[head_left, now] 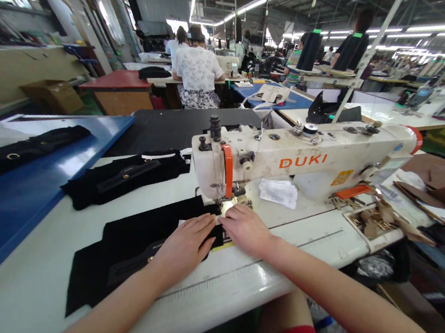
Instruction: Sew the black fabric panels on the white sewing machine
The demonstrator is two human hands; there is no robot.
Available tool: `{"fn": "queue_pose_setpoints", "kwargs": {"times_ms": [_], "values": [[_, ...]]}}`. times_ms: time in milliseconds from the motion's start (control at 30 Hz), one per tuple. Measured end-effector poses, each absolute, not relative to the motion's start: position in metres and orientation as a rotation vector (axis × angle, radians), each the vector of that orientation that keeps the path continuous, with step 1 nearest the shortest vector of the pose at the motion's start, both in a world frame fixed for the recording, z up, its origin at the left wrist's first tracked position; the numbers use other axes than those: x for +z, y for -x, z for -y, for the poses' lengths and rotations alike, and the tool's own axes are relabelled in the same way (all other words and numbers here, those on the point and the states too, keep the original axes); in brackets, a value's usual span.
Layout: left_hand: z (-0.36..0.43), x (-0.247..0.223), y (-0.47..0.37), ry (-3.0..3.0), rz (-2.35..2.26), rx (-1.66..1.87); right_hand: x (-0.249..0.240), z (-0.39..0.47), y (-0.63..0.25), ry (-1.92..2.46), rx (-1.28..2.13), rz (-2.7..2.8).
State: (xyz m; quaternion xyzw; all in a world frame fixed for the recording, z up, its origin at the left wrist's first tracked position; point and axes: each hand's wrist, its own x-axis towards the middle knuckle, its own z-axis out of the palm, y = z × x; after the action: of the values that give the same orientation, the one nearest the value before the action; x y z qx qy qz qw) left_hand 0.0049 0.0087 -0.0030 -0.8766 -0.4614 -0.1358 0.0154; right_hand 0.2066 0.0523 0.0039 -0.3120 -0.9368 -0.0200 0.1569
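Observation:
A black fabric piece lies on the white sewing machine table, its right end under the needle area of the sewing machine. My left hand rests flat on this fabric with fingers stretched out. Beside the presser foot, my right hand has its fingers bent and pressed together. A small white bit shows where the fingertips of both hands meet; its kind is unclear. Part of another white piece shows at the left hand's edge. Behind the right hand sits a stack of white labels.
Another black fabric piece lies to the left, near a blue board bearing more black work. At the right stands a tray of small brown and metal parts. A person sits ahead, back turned.

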Motion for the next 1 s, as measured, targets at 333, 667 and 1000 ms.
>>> {"fn": "queue_pose_setpoints", "kwargs": {"times_ms": [333,667,1000], "values": [[-0.019,-0.006,-0.011,2.723,1.412,-0.437,0.004,-0.061,-0.207,0.919,-0.067,2.674],[-0.029,-0.007,-0.01,2.71,1.402,-0.402,0.004,-0.063,-0.207,0.951,-0.013,2.65],[-0.029,-0.008,-0.01,2.744,1.419,-0.469,0.001,-0.062,-0.209,0.929,-0.053,2.631]]}}
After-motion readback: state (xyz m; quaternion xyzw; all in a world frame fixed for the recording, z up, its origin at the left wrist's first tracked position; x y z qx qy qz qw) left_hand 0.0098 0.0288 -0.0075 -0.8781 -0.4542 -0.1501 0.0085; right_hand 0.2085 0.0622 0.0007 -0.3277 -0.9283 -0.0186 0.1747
